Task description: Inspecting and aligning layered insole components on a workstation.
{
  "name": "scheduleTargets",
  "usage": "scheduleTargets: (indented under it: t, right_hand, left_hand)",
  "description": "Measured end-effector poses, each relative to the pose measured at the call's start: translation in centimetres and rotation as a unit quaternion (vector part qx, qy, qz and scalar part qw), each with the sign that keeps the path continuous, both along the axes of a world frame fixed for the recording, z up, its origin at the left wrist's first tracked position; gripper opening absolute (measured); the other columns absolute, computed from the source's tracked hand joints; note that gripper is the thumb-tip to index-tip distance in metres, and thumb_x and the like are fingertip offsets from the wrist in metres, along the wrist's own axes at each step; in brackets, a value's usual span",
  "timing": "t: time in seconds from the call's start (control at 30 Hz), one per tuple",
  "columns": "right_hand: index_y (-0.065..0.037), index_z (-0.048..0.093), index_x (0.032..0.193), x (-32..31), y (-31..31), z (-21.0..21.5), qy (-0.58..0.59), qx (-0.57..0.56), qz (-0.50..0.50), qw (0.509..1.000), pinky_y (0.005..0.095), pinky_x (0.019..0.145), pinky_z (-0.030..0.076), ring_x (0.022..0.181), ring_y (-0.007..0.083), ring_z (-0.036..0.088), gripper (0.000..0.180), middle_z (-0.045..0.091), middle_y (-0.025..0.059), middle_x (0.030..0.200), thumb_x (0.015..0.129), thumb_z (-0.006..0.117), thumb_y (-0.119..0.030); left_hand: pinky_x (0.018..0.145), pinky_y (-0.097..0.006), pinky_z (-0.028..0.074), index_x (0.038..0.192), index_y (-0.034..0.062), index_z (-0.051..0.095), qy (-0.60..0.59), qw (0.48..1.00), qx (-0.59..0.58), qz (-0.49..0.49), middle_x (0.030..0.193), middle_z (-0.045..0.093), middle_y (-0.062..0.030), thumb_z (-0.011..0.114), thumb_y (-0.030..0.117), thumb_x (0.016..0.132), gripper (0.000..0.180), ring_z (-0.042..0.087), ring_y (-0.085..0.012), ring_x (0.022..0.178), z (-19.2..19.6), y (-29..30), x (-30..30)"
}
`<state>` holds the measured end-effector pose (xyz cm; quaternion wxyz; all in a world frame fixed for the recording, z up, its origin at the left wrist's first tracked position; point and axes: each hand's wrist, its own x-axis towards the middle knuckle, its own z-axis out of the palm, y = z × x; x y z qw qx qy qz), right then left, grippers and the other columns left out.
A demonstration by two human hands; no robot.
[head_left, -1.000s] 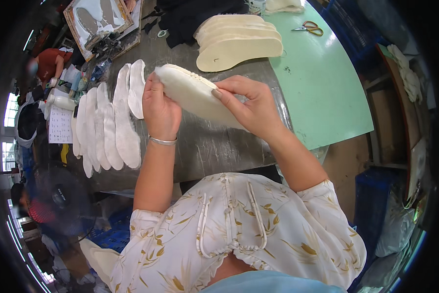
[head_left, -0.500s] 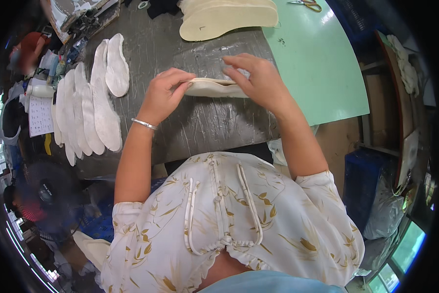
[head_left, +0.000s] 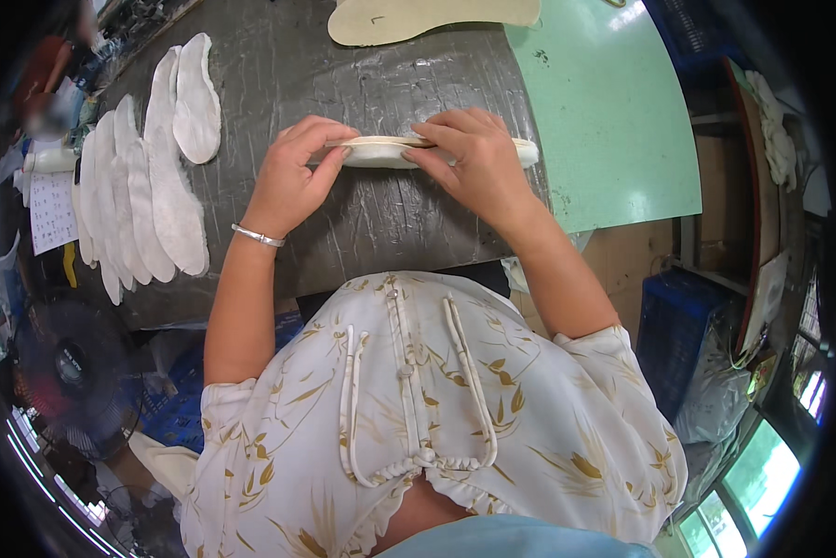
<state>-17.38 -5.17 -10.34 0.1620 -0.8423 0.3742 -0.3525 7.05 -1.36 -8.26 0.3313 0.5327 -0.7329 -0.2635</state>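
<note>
Between my hands is a cream and white shoe insole [head_left: 376,155], held on edge above the dark table, its layers showing along the top. My left hand [head_left: 299,172] pinches one end between thumb and fingers. My right hand [head_left: 481,166] grips it past the middle, thumb on the near face and fingers on the far side; the other end sticks out beyond this hand. Farther off lie stacked cream insoles [head_left: 427,20], cut by the picture's top edge. To the left, several fluffy white insoles [head_left: 178,200] lie in an overlapping row, with one white insole [head_left: 197,98] beside them.
The dark table [head_left: 381,232] has a wrinkled, shiny covering. A green mat [head_left: 613,139] covers its right part. At left are a written sheet [head_left: 53,212] and a white bottle [head_left: 50,160]. A fan [head_left: 69,363] stands lower left; a blue crate [head_left: 674,330] is at right.
My right thumb and fingers have closed onto the insole, after being loosely apart at its right part. The view has shifted, so the stacked insoles sit higher and the scissors are nearly out of sight.
</note>
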Motion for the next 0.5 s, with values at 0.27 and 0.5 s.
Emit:
scheduleTargets:
  t: [0.27,0.5]
  right_hand:
    - [-0.010,0.074,0.088,0.0,0.1,-0.4,-0.008,-0.001,-0.024,1.000,0.0392,0.081,0.046,0.082,0.0246,0.063,0.010,0.070,0.0025,0.086,0.079,0.073,-0.014]
    - [-0.009,0.073,0.083,-0.5,0.2,-0.4,-0.024,0.045,-0.026,0.998,0.0401,0.078,0.046,0.080,0.0261,0.064,0.008,0.070,0.0047,0.082,0.077,0.073,-0.013]
  left_hand:
    - [0.084,-0.032,0.047,0.098,0.0029,0.068,-0.012,1.000,-0.010,-0.012,0.097,0.067,-0.0072,0.061,-0.001,0.084,0.016,0.064,-0.0226,0.092,0.2,-0.3,0.0]
    - [0.096,-0.039,0.042,0.106,0.0062,0.067,-0.150,0.985,-0.083,-0.030,0.104,0.067,-0.0076,0.070,0.011,0.081,0.025,0.062,-0.0253,0.098,2.1,-0.1,-2.1]
